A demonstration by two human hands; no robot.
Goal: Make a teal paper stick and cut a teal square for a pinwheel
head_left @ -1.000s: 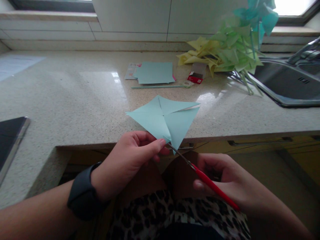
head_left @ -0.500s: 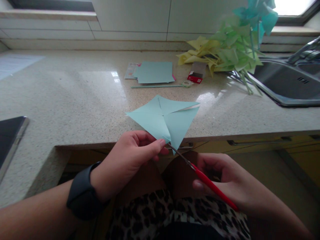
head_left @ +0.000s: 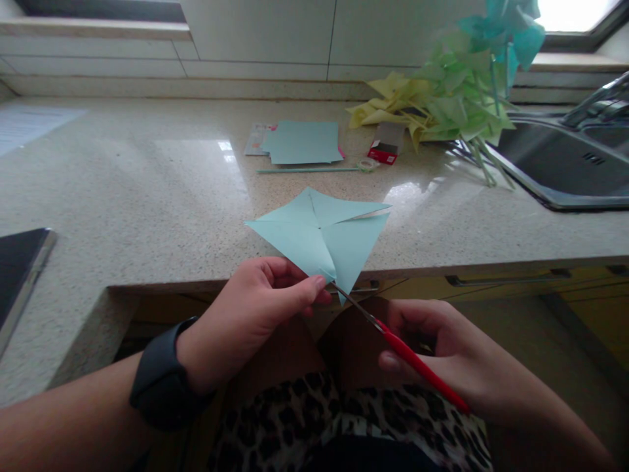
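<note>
Pinched in my left hand is the near corner of a light blue paper square. Slits run in from its corners toward a small dark mark at its centre, and the slit on the right gapes a little. My right hand is closed around red-handled scissors. Their metal tips reach the paper's near corner, right beside my left thumb. Whether the blades touch or pierce the paper there, I cannot tell. The paper is held over the counter's front edge.
Behind the paper lie a stack of blue sheets, a thin green stick, a tape roll and a small red box. Yellow, green and blue paper pinwheels lean near the sink. A dark tablet-like device rests at left.
Hardly anything differs. The paper sits a few pixels further left; both hands keep their grips, and the scissors stay at the same corner.
</note>
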